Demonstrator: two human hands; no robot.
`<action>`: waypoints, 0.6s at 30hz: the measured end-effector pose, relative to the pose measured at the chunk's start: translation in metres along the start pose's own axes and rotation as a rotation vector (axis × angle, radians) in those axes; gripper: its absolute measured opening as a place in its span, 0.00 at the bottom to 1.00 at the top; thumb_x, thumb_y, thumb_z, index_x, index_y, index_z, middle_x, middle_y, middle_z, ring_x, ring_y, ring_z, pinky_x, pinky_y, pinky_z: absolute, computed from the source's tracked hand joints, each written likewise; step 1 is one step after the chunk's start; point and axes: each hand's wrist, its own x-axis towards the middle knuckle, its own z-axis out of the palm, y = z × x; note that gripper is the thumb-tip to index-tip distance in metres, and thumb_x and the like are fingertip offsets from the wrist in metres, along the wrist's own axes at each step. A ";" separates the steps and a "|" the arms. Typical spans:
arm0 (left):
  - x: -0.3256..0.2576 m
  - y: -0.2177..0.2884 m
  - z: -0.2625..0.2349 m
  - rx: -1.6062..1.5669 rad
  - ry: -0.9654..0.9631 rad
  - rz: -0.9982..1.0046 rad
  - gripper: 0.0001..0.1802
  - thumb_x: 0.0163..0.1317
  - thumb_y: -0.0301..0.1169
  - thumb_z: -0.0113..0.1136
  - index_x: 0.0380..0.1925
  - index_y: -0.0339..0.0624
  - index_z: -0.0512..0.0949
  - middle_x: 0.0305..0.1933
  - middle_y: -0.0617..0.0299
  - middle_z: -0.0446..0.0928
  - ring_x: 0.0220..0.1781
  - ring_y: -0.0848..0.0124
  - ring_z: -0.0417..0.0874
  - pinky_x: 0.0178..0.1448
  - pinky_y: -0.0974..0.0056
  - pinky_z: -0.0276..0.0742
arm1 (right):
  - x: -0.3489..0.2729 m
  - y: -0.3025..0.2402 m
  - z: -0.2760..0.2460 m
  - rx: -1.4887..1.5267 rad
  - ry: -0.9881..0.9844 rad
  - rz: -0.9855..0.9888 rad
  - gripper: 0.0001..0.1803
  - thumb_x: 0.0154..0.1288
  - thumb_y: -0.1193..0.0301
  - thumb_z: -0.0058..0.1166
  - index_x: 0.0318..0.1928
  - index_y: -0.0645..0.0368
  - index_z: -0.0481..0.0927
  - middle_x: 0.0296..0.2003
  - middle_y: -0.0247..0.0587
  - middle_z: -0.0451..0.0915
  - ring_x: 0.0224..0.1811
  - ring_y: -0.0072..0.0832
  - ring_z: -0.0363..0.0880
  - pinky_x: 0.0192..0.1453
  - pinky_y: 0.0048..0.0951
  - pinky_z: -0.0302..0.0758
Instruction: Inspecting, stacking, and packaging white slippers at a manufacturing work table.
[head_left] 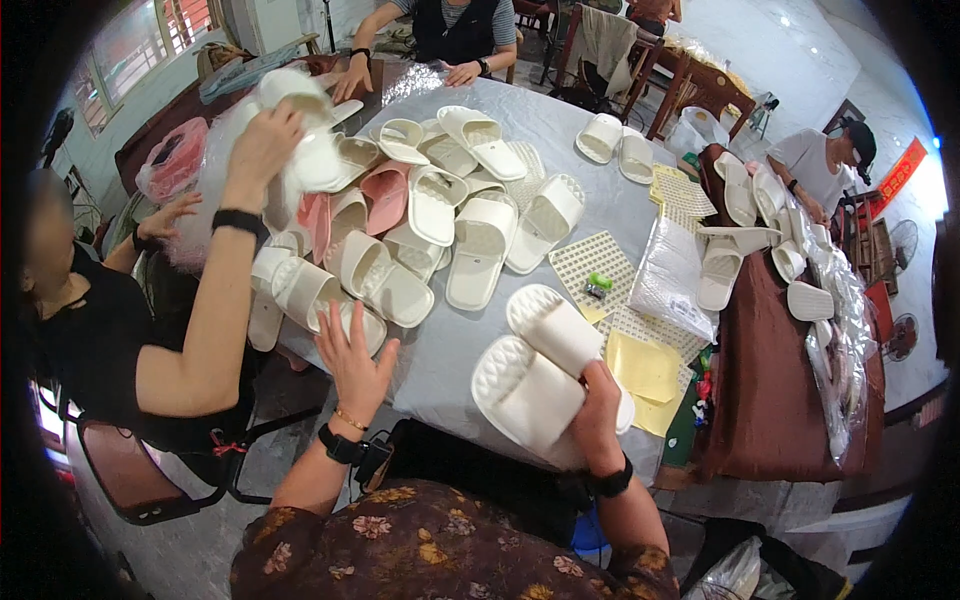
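Note:
My right hand (598, 418) grips a pair of white slippers (528, 392) near the front edge of the table, the two lying side by side with their quilted insoles showing. My left hand (355, 365) is raised with its fingers spread, holding nothing. It is close to the white slippers (330, 290) at the near left of a loose pile. A pink slipper (385, 196) shows among the white ones in that pile. Just beyond the held pair lie sheets of small stickers (595, 265) and a small green-and-dark object (598, 284).
On the left, a co-worker's hand (268, 145) is at white slippers by a clear plastic bag. Another person's hands (462, 73) rest at the far table edge. Yellow paper (645, 370) and a clear packet (672, 275) lie right, beside a brown-covered table (765, 400) with more slippers.

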 end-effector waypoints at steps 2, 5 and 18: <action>0.000 -0.021 0.012 0.020 0.023 -0.145 0.45 0.60 0.52 0.64 0.73 0.49 0.59 0.78 0.43 0.50 0.79 0.37 0.46 0.72 0.26 0.45 | 0.024 -0.009 0.029 -0.060 -0.002 -0.030 0.05 0.57 0.79 0.56 0.34 0.65 0.74 0.32 0.51 0.76 0.36 0.47 0.78 0.39 0.39 0.73; 0.023 -0.013 0.017 0.048 -0.292 -0.207 0.44 0.60 0.56 0.62 0.73 0.54 0.60 0.78 0.43 0.50 0.78 0.36 0.47 0.69 0.21 0.45 | 0.066 -0.001 0.070 -0.161 -0.040 0.007 0.06 0.57 0.79 0.53 0.36 0.63 0.72 0.37 0.54 0.77 0.42 0.58 0.77 0.43 0.50 0.74; 0.100 0.000 0.055 0.097 -0.366 -0.107 0.43 0.60 0.56 0.63 0.73 0.62 0.61 0.77 0.39 0.52 0.78 0.34 0.48 0.64 0.17 0.49 | 0.226 0.031 0.162 -0.435 -0.082 0.107 0.07 0.59 0.78 0.52 0.39 0.65 0.76 0.43 0.58 0.79 0.46 0.58 0.80 0.49 0.51 0.77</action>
